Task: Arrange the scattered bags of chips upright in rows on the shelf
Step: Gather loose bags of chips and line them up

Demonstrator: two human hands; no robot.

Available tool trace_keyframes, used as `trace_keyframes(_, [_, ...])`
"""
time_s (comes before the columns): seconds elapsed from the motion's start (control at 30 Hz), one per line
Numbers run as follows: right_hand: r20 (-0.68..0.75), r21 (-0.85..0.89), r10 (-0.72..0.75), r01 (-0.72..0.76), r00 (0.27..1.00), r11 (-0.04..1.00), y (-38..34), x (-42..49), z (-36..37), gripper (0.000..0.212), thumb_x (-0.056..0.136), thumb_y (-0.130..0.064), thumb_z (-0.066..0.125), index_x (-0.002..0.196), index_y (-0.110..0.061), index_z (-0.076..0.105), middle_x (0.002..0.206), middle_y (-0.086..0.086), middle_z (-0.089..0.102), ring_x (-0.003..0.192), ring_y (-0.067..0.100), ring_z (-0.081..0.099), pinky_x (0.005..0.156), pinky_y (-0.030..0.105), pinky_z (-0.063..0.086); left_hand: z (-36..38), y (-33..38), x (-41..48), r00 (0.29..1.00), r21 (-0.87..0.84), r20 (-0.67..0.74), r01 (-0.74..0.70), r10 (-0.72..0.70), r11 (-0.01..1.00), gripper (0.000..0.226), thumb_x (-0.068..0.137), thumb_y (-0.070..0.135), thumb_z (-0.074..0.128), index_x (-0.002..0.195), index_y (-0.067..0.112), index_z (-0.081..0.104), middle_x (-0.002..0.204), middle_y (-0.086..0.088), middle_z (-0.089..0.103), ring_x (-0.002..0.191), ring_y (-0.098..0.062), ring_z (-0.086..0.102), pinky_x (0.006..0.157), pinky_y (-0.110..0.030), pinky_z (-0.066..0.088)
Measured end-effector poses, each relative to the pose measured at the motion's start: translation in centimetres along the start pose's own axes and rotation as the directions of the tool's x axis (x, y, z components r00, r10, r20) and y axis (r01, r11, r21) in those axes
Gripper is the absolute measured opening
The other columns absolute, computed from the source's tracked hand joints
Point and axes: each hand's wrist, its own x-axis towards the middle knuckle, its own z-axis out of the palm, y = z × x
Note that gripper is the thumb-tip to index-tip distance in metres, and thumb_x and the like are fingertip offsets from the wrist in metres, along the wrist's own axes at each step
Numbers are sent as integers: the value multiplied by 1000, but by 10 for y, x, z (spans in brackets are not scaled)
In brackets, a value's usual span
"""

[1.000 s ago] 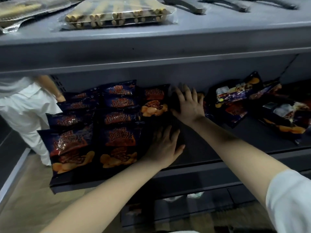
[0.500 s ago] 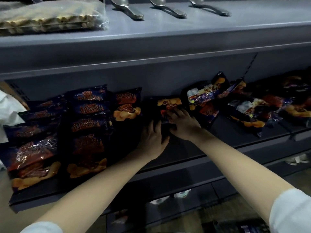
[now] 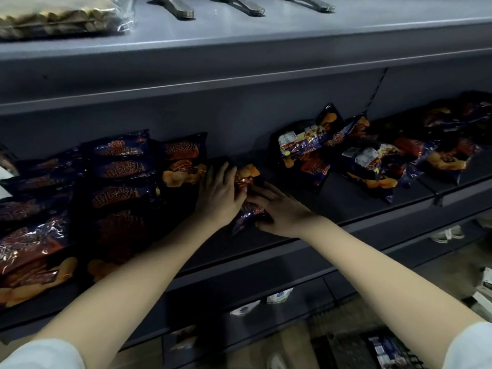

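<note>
A dark blue chip bag [image 3: 248,176] with orange chips printed on it lies on the dark shelf [image 3: 372,206], between my two hands. My left hand [image 3: 217,194] lies with straight fingers against the bag's left side. My right hand [image 3: 278,210] covers its lower right part, fingers on top and thumb curled under its edge. To the left, matching bags [image 3: 119,169] stand in rows from the back wall to the front edge. Right of my hands, more bags [image 3: 306,147] lie scattered and tilted, with others [image 3: 372,166] further along.
The upper shelf [image 3: 266,41] juts out above and carries spoons [image 3: 170,9] and a clear pack of rolled wafers [image 3: 61,20]. Bare shelf floor shows between my hands and the scattered bags. A lower shelf holds small white packs [image 3: 250,307].
The view has shifted right. My right hand has come down from the back of the shelf onto the bag, and my left hand has moved up to its left side.
</note>
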Motion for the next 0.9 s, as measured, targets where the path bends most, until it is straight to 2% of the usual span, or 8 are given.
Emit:
trace_keyframes(0.1, [6,58,-82,82,997,995,-11,-14,3,69,88,-38,55,147,-37,20,159,-11,2,146,15,-8,116,54,12,-1,-2,6,999,-2,45,-20,20,1000,60,95,44,38,146,17,26,156,-8,19,142,-34,13,114,-52,13])
trace_keyframes(0.2, [-9,107,-88,88,996,990,-21,-27,7,66,88,-40,55,146,-40,23,158,-15,1,145,11,-10,116,55,6,0,-4,11,984,-32,137,-108,111,994,53,97,39,36,147,26,25,157,-2,17,143,-30,10,115,-51,13])
trace_keyframes(0.3, [-58,96,-44,50,997,994,-28,-34,8,62,88,-54,51,144,-40,28,158,-14,4,145,12,-10,115,55,0,-1,-6,15,940,-104,234,-229,248,968,48,100,28,33,147,28,25,157,5,15,145,-21,5,116,-43,14])
trace_keyframes(0.4, [-191,52,7,3,982,999,-45,-36,11,67,82,-68,46,140,-34,39,157,-7,19,147,19,-2,114,55,-4,-3,-5,17,920,-79,240,-301,311,950,46,98,20,33,144,21,31,157,9,13,145,-16,1,115,-42,19])
trace_keyframes(0.5, [-318,-21,61,-72,946,997,-66,-35,20,77,77,-68,54,136,-18,50,151,5,35,145,29,15,114,57,4,-7,-3,19,922,-3,256,-300,291,954,45,97,23,33,142,22,33,156,10,17,145,-15,2,114,-46,18])
trace_keyframes(0.67, [-374,-101,110,-158,921,982,-78,-36,33,73,75,-49,69,131,-6,54,152,13,30,140,37,26,111,60,15,-22,-9,15,942,121,224,-281,250,952,40,95,32,38,132,18,42,152,2,29,144,-19,10,112,-45,14])
trace_keyframes(0.77, [-396,-86,119,-166,911,982,-74,-38,31,65,74,-41,71,127,-6,58,151,12,34,136,41,32,108,63,21,-30,-15,11,956,181,161,-272,244,945,34,93,36,42,115,12,49,135,-7,49,134,-25,29,110,-45,16])
trace_keyframes(0.9, [-393,-134,90,-154,915,979,-63,-35,28,60,75,-38,70,127,-11,59,150,10,35,135,41,33,108,64,23,-39,-21,2,969,223,95,-244,229,944,35,93,44,41,99,10,48,94,-10,65,100,-27,56,111,-47,18])
